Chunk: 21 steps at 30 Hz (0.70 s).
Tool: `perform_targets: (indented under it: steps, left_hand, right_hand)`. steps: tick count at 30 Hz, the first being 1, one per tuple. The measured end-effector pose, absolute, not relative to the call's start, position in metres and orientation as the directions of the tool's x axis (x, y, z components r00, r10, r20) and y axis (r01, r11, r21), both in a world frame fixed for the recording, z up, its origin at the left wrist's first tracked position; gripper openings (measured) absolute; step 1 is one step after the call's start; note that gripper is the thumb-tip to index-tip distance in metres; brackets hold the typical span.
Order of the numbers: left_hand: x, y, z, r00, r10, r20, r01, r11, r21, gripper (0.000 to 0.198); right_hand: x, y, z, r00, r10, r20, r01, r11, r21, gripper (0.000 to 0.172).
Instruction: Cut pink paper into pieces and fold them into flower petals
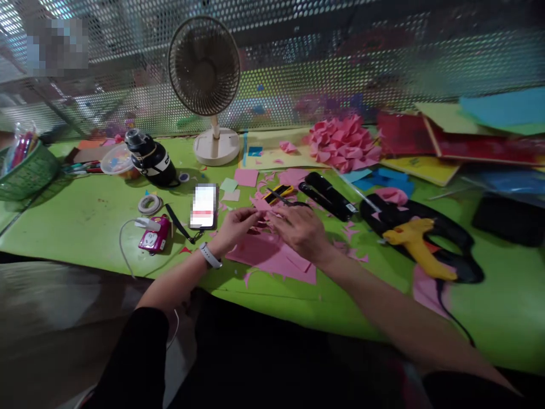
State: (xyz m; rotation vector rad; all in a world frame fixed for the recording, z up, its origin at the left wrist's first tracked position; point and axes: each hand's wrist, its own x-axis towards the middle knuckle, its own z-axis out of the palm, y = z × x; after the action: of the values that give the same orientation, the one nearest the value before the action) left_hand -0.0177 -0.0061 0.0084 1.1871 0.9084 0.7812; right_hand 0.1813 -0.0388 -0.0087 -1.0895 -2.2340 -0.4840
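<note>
Over the middle of the green table, my left hand (239, 226) has its fingers pinched together at a small piece of pink paper (266, 213). My right hand (301, 232) meets it from the other side, its fingers closed on the same piece, which they partly cover. Just behind the right hand are dark scissors (286, 200), partly hidden by its fingers. Beneath both hands lies a larger pink sheet (272, 260), with pink scraps around it. A yellow and black utility knife (279, 194) and a black stapler (327, 196) lie just beyond.
A fan (216, 146) stands at the back, beside a heap of folded pink paper (343, 142). To the left are a phone (204, 205), a black bottle (151, 159), tape (149, 204) and a purple power adapter (154, 234). A yellow glue gun (415, 247) lies right.
</note>
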Motion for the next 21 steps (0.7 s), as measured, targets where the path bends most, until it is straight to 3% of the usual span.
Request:
perform_targets:
  steps: [3,5,7,9,12,21]
  left_hand:
    - [-0.018,-0.004,0.004,0.363,0.915,-0.176,-0.121,0.234,0.965,0.042]
    - [-0.020,0.000,0.004,0.323,0.928,-0.186,-0.174,0.251,0.952,0.039]
    - [-0.021,0.003,0.004,0.306,0.932,-0.194,-0.219,0.267,0.938,0.037]
    - [-0.022,0.005,0.003,0.294,0.935,-0.199,-0.254,0.277,0.927,0.040]
    - [-0.022,0.006,-0.001,0.289,0.933,-0.213,-0.283,0.296,0.912,0.044]
    - [-0.022,0.007,-0.005,0.317,0.911,-0.264,-0.316,0.364,0.876,0.042]
  right_hand:
    - [0.189,-0.035,-0.006,-0.451,0.638,0.624,0.806,0.592,-0.023,0.025]
    - [0.200,-0.029,-0.005,-0.314,0.768,0.558,0.878,0.458,-0.136,0.027]
    - [0.213,-0.023,-0.005,-0.153,0.901,0.405,0.950,0.246,-0.190,0.028]
    - [0.222,-0.019,-0.006,-0.065,0.979,0.194,0.983,0.097,-0.158,0.029]
    - [0.225,-0.015,-0.009,-0.022,1.000,0.002,0.991,0.022,-0.129,0.033]
    - [0.225,-0.012,-0.006,0.085,0.992,-0.092,0.954,-0.108,-0.279,0.029]
